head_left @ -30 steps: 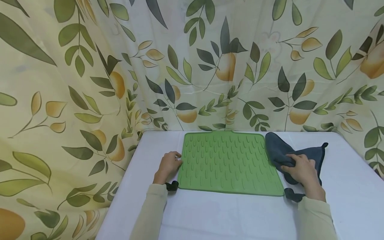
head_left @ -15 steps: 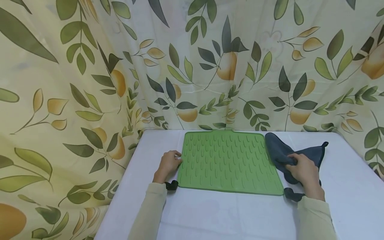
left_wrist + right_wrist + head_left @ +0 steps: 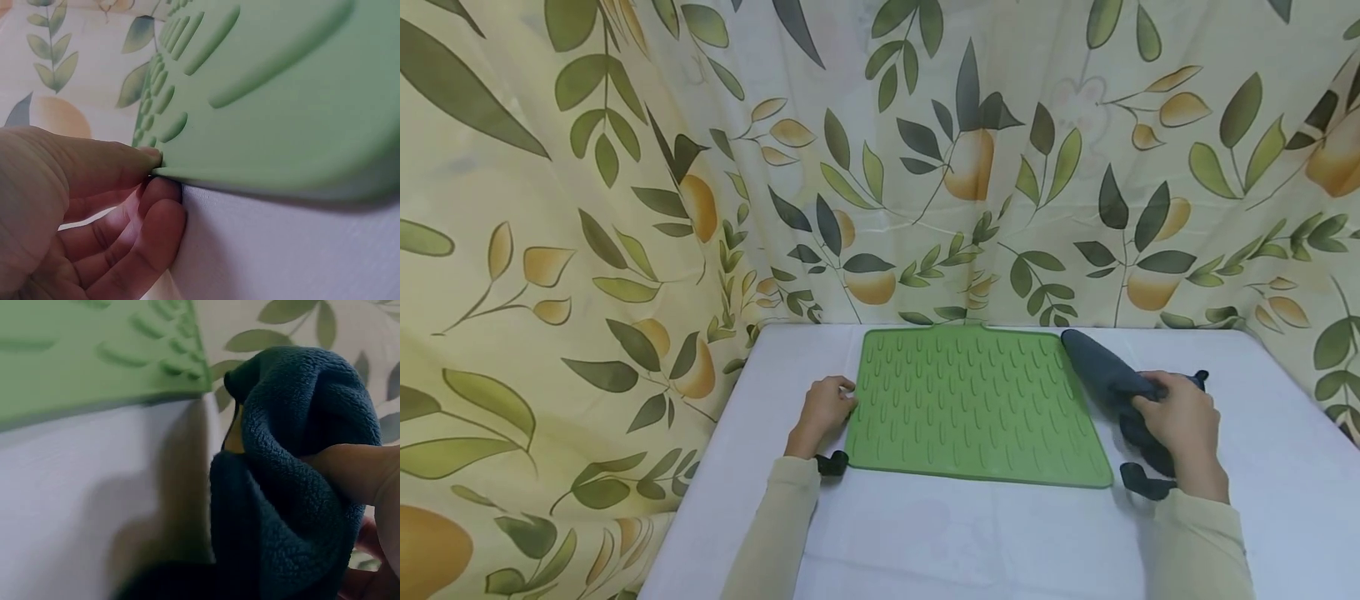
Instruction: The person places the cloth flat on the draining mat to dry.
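Note:
A green silicone drying mat [image 3: 970, 408] with raised ridges lies flat on the table. My left hand [image 3: 826, 412] is at its left edge; in the left wrist view the thumb of that hand [image 3: 87, 194] lies on the mat's rim [image 3: 250, 178], with the fingertips tucked beneath it. To the right of the mat, my right hand [image 3: 1183, 421] pinches a dark blue cloth [image 3: 1101, 367]. Fleecy folds of the cloth [image 3: 294, 469] bunch up around the right thumb [image 3: 350, 469] in the right wrist view. The far corner of the cloth trails by the mat's back right corner.
A white cover spreads over the table [image 3: 925, 542]. Behind and to the left hangs a curtain [image 3: 880, 167] printed with leaves and fruit. Black wrist camera mounts [image 3: 1146, 482] stick out from both sleeves, the left mount [image 3: 832, 463] close to the mat's front left corner.
My right hand has drawn the cloth up and to the right, gathering its spread-out part into a narrower bundle. The left hand and the mat stay in place.

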### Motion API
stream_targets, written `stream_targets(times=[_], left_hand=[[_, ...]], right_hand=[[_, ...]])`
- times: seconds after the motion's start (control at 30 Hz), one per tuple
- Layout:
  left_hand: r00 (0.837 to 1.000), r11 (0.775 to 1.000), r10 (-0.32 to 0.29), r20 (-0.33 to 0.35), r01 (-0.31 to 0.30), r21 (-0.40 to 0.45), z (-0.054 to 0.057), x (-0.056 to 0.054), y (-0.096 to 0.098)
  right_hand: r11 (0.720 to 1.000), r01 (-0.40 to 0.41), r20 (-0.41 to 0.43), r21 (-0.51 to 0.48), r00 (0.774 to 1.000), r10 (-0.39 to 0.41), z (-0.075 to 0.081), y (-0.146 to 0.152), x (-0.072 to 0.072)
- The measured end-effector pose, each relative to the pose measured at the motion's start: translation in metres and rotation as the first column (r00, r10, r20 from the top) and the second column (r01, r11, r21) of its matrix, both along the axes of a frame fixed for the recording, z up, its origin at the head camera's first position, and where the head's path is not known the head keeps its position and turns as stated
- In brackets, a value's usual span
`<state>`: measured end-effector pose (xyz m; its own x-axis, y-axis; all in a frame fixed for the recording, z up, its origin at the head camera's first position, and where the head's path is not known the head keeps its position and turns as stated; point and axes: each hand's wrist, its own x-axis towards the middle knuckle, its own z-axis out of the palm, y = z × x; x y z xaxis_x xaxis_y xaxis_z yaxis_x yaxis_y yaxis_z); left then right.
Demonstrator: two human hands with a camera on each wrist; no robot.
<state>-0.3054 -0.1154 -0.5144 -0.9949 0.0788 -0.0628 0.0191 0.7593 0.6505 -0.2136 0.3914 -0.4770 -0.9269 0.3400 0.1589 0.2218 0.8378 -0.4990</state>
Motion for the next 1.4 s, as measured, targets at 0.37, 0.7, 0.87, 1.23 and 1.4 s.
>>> stream_targets(times=[0.37,0.7,0.87,1.23,1.4], left_hand=[[1.000,1.000,0.016,-0.005,-0.016,0.009,0.001,-0.001,0.001],[0.999,1.000,0.002,-0.038,-0.002,0.022,0.002,0.000,-0.001],[0.998,1.000,-0.001,-0.056,0.002,0.020,0.001,0.002,0.000],[0.999,0.999,-0.009,-0.041,0.011,0.035,-0.002,0.002,0.006],[0.999,0.999,-0.004,-0.046,0.006,0.032,0.000,0.002,0.005]], right_hand=[[0.996,0.053,-0.110,-0.077,0.992,-0.062,0.020,-0.012,0.000],[0.996,0.022,-0.220,-0.091,0.975,-0.042,0.032,-0.033,-0.002],[0.997,-0.017,-0.289,-0.075,0.957,-0.006,0.036,-0.045,-0.002],[0.986,-0.088,-0.362,-0.142,0.932,0.031,0.035,-0.075,-0.006],[0.975,-0.126,-0.392,-0.185,0.919,0.044,0.035,-0.090,-0.010]])
